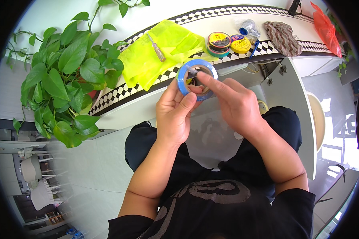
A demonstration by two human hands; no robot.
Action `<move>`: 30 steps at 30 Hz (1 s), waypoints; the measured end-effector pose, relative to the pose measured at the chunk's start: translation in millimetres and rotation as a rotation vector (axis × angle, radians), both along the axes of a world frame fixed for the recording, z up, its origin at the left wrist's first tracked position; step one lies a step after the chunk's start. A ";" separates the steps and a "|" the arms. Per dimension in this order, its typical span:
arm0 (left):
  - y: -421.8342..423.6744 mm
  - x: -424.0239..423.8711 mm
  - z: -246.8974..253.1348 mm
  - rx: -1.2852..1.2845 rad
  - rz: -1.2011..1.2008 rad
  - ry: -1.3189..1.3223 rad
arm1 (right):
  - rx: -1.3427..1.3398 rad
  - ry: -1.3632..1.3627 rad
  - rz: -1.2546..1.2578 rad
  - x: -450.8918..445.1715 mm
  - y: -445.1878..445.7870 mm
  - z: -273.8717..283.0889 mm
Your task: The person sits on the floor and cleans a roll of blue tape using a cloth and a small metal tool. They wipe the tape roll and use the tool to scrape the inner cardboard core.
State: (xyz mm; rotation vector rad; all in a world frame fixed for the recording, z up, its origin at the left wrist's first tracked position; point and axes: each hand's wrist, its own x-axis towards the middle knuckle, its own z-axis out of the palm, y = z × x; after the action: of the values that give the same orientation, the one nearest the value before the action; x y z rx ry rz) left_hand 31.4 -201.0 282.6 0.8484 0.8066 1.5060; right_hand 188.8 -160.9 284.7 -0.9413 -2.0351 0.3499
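My left hand (pixel 175 116) holds a roll of blue tape (pixel 182 79) from below, its round opening turned toward me. The index finger of my right hand (pixel 237 106) reaches over the roll's right rim into the opening. Something pale and blurred shows at that fingertip; I cannot make out what it is. The right thumb is hidden. Beyond the roll, a screwdriver (pixel 156 47) with a translucent handle lies on yellow-green sheeting (pixel 170 38). Rolls of electrical tape (pixel 219 40) are stacked just behind my hands, with a yellow roll (pixel 240 44) beside them.
A leafy potted plant (pixel 68 74) crowds the counter's left end. Farther right are a clear plastic bag (pixel 251 27), a blue tool (pixel 254 49), a striped cloth (pixel 282 38) and a red plastic bag (pixel 324 30). An open cabinet door (pixel 300 119) stands beside my right knee.
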 end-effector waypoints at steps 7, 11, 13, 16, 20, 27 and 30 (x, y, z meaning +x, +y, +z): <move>0.1 7.9 5.8 -0.039 0.071 -0.060 | -0.052 -0.033 0.050 -2.1 -12.4 3.0; 0.1 1.6 2.7 -0.013 -0.013 0.029 | -0.103 0.113 0.007 13.2 15.0 9.2; -2.4 3.9 7.0 -0.056 -0.061 0.015 | -0.233 0.352 0.009 17.8 16.7 16.6; -3.2 3.5 3.8 -0.108 -0.186 -0.001 | -0.443 0.537 -0.029 17.4 17.9 14.1; -4.5 3.8 2.1 -0.069 -0.286 0.013 | -1.000 0.737 0.356 21.1 17.7 19.4; -3.2 3.2 6.4 -0.101 -0.183 0.160 | -0.869 0.545 0.384 13.4 8.6 10.3; -2.4 2.7 4.0 -0.123 -0.110 0.230 | -0.682 0.506 0.307 5.2 3.1 1.9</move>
State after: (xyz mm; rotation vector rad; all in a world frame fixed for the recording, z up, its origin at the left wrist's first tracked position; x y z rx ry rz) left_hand 34.2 -203.4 286.6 0.9684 0.9941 1.2636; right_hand 194.1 -157.7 286.5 -0.8042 -1.5884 1.3652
